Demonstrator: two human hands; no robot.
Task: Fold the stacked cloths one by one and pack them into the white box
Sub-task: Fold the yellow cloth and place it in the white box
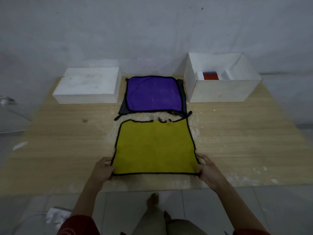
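Head view: both hands (103, 168) pinch yellow cloth (155, 148) near corners.

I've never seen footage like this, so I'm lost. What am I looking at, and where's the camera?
No machine: a person works bare-handed, filmed by one camera on their head, looking down. On the wooden table lies a yellow cloth, spread flat; the left grip and right grip, simply hands, pinch its near corners. Behind it, a purple cloth tops a dark cloth. Far right stands an open white box with a red item inside; far left, a closed white box.
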